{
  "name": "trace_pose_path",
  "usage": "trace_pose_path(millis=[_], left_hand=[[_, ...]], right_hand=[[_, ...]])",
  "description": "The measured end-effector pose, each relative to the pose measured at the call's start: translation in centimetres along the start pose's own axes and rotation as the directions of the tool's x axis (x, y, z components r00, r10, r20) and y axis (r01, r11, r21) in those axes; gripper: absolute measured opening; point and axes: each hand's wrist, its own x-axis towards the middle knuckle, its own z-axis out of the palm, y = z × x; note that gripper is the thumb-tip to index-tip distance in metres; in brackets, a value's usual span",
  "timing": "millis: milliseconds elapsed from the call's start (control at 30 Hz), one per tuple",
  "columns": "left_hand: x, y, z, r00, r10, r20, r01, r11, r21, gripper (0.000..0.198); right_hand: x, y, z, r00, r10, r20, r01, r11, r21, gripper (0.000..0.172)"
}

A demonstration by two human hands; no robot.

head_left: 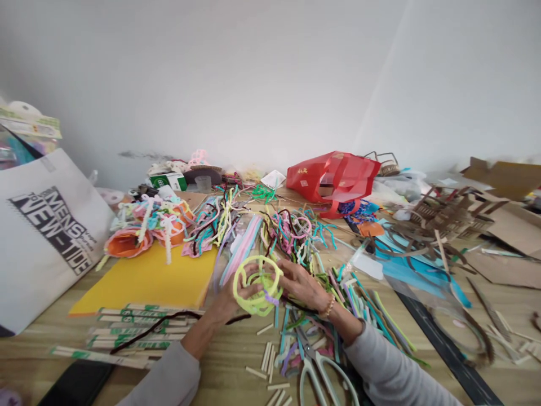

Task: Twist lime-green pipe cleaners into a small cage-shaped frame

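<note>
A cluttered surface (pixel 228 366) spreads before a grey wall, a white bag (pixel 46 242) at its left edge. A yellow sheet (pixel 147 285) lies nearer the middle, a red bag (pixel 313 177) toward the back. Scissors (pixel 310 354) rest up front, beside the right forearm. At center, two hands work a round, lime frame (pixel 258 259) above the surface: the left hand (pixel 234 296) grips its left side, fingers curled in through the ring; the right hand (pixel 302 282), half closed, meets the right rim, though whether it pinches cannot be told. The frame looks bendable, so a light, steady left hold and small fingertip adjustments should best keep it round. A purple strip (pixel 270 298) crosses it; short sticks (pixel 268 358) lie below.
</note>
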Motion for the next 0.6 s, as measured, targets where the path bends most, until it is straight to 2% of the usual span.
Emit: trace_pose_path(millis=[133, 233, 433, 600], left_hand=[[0.0, -0.7, -0.4, 0.993, 0.059, -0.104, -0.029, 0.964, 0.265, 0.054], [0.0, -0.9, -0.4, 0.99, 0.069, -0.12, -0.027, 0.945, 0.325, 0.05], [-0.3, -0.3, 0.2, 0.995, 0.005, -0.099, 0.019, 0.972, 0.235, 0.05], [-0.4, 0.6, 0.6, 0.997, -0.069, -0.02, 0.07, 0.996, 0.056, 0.058]], right_hand=[[-0.1, 0.7, 0.2, 0.998, 0.054, -0.023, -0.057, 0.988, -0.146, 0.017], [0.0, 0.6, 0.1, 0.998, 0.058, -0.022, -0.06, 0.989, -0.134, 0.013], [0.0, 0.5, 0.0, 0.993, 0.12, 0.009, -0.12, 0.992, 0.039, 0.017], [0.1, 1.0, 0.5, 0.981, 0.179, 0.081, -0.192, 0.958, 0.214, 0.026]])
